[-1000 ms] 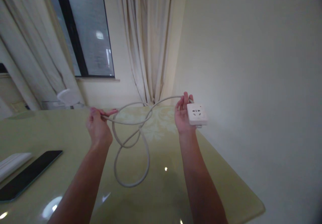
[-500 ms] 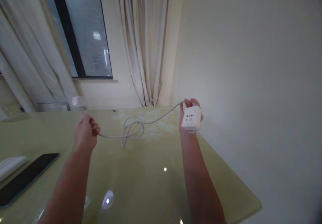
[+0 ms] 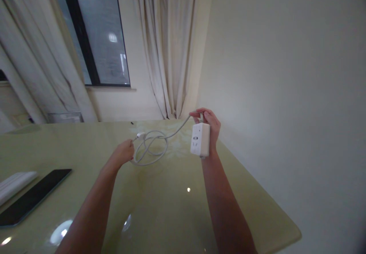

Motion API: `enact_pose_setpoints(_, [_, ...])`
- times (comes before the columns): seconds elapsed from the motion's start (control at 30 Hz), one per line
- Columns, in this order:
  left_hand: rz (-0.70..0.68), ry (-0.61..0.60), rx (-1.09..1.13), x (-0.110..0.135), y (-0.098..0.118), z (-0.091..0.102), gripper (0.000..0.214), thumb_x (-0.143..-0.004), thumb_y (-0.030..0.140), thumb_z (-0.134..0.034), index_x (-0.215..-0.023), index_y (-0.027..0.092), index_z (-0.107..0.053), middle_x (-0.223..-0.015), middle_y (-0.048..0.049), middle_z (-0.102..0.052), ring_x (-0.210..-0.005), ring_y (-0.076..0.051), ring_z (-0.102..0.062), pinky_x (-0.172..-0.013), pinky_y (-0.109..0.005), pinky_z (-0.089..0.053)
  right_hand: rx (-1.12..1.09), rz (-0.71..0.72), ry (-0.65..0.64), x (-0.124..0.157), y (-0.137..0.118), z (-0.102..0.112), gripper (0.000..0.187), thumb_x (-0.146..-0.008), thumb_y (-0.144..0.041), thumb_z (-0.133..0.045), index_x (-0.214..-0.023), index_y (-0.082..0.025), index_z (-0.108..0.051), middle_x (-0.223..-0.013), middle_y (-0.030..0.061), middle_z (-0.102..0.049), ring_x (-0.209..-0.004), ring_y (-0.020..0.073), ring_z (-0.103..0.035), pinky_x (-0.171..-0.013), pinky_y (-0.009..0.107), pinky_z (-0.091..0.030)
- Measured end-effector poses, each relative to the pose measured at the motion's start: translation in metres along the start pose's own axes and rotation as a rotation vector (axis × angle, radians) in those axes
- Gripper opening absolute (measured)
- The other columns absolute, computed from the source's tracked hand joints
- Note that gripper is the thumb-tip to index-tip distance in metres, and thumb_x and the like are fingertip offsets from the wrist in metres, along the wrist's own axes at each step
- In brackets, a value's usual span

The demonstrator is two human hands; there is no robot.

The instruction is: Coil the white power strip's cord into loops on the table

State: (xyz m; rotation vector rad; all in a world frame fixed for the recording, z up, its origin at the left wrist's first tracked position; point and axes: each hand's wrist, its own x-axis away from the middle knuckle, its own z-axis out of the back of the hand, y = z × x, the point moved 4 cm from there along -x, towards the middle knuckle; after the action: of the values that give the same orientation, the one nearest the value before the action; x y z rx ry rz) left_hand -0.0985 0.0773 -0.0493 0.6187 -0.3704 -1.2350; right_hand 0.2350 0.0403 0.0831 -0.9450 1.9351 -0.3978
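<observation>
A white power strip with socket holes hangs upright from my right hand, whose fingers close around its cord end. From its top a white cord runs left into loose, crossing loops over the table. My left hand is closed on the cord close to its plug. The white plug sticks out beyond the fingers, beside the loops. Part of the cord inside the left fist is hidden.
The glossy yellow-green table meets a plain wall on the right. At left lie a dark flat slab and a white object. Curtains hang behind, and a small dark bit lies at the far edge.
My left hand has moved right with the plug, towards the loops. The right hand has shifted left and turned the power strip. The cord's loops have become wider and slacker.
</observation>
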Motion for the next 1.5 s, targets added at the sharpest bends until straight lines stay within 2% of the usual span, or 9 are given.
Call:
enact_pose_setpoints(0.17, [-0.025,-0.019,-0.216,-0.006,-0.004,-0.017,0.030,-0.090,0.022,-0.048,-0.101,0.012,-0.074,-0.110,-0.0254,-0.078,-0.109,-0.035,-0.075,-0.087,-0.037,-0.054,0.012,-0.015,0.015,0.001,-0.001,0.002,0.019,-0.088,-0.039,-0.066,-0.086,-0.022,-0.074,-0.075,0.0026,-0.078,-0.077,0.0192,-0.074,-0.081,0.034,-0.054])
enact_pose_setpoints(0.37, [0.014,-0.061,-0.337,0.001,-0.019,-0.029,0.057,-0.098,0.051,-0.044,-0.122,0.008,-0.074,-0.125,-0.0316,-0.074,-0.118,-0.045,-0.072,-0.092,-0.048,-0.054,-0.001,0.027,-0.047,0.008,-0.008,-0.012,0.018,-0.091,-0.035,-0.063,-0.086,-0.022,-0.075,-0.076,0.0033,-0.079,-0.078,0.0184,-0.073,-0.084,0.034,-0.055])
enact_pose_setpoints(0.47, [0.024,-0.075,-0.350,0.003,-0.023,-0.024,0.062,-0.100,0.057,-0.039,-0.123,0.014,-0.076,-0.125,-0.0278,-0.076,-0.117,-0.045,-0.073,-0.093,-0.050,-0.054,-0.006,0.024,-0.050,0.009,-0.010,-0.016,0.019,-0.093,-0.034,-0.061,-0.087,-0.023,-0.075,-0.076,0.0027,-0.079,-0.078,0.0185,-0.073,-0.084,0.034,-0.055])
enact_pose_setpoints(0.6, [0.049,-0.067,-0.341,0.003,-0.026,-0.019,0.054,-0.101,0.047,-0.039,-0.114,0.017,-0.082,-0.120,-0.0262,-0.078,-0.114,-0.043,-0.074,-0.091,-0.048,-0.055,-0.026,0.029,-0.066,0.010,-0.010,-0.020,0.019,-0.094,-0.032,-0.060,-0.087,-0.023,-0.076,-0.075,0.0016,-0.078,-0.076,0.0174,-0.073,-0.081,0.033,-0.055])
enact_pose_setpoints(0.83, [0.025,-0.097,-0.167,0.001,-0.025,-0.030,0.032,-0.089,0.032,-0.052,-0.088,0.017,-0.080,-0.092,-0.0180,-0.081,-0.098,-0.033,-0.076,-0.074,-0.032,-0.052,-0.021,0.016,-0.084,0.014,-0.010,-0.028,0.020,-0.094,-0.033,-0.060,-0.085,-0.023,-0.075,-0.073,0.0026,-0.078,-0.077,0.0186,-0.074,-0.079,0.034,-0.056])
enact_pose_setpoints(1.13, [-0.009,-0.243,0.118,0.011,-0.020,-0.039,0.033,-0.079,0.046,-0.058,-0.058,0.020,-0.060,-0.053,-0.0023,-0.054,-0.054,-0.019,-0.052,-0.053,-0.028,-0.036,-0.001,0.052,-0.113,0.020,-0.014,-0.037,0.022,-0.097,-0.030,-0.056,-0.087,-0.024,-0.074,-0.073,0.0018,-0.076,-0.075,0.0185,-0.073,-0.085,0.036,-0.056])
enact_pose_setpoints(1.23, [0.001,-0.280,0.175,0.015,-0.018,-0.041,0.036,-0.074,0.052,-0.060,-0.058,0.020,-0.059,-0.050,0.0014,-0.045,-0.051,-0.016,-0.044,-0.052,-0.028,-0.032,0.019,0.073,-0.114,0.022,-0.019,-0.039,0.024,-0.098,-0.029,-0.054,-0.087,-0.024,-0.074,-0.073,0.0011,-0.075,-0.075,0.0184,-0.073,-0.087,0.037,-0.056])
enact_pose_setpoints(1.37, [0.007,-0.300,0.203,0.019,-0.014,-0.045,0.034,-0.070,0.053,-0.063,-0.072,0.019,-0.066,-0.054,0.0024,-0.048,-0.054,-0.016,-0.045,-0.052,-0.027,-0.033,-0.023,0.104,-0.135,0.025,-0.024,-0.042,0.026,-0.099,-0.025,-0.054,-0.087,-0.023,-0.076,-0.074,0.0016,-0.077,-0.073,0.0177,-0.072,-0.089,0.037,-0.056])
enact_pose_setpoints(1.5, [-0.025,-0.332,0.165,0.020,-0.009,-0.054,0.035,-0.070,0.054,-0.066,-0.069,0.019,-0.066,-0.055,0.0014,-0.051,-0.057,-0.018,-0.050,-0.053,-0.027,-0.036,-0.007,0.129,-0.127,0.025,-0.025,-0.041,0.026,-0.099,-0.025,-0.054,-0.087,-0.024,-0.076,-0.075,0.0008,-0.077,-0.074,0.0172,-0.072,-0.091,0.037,-0.055])
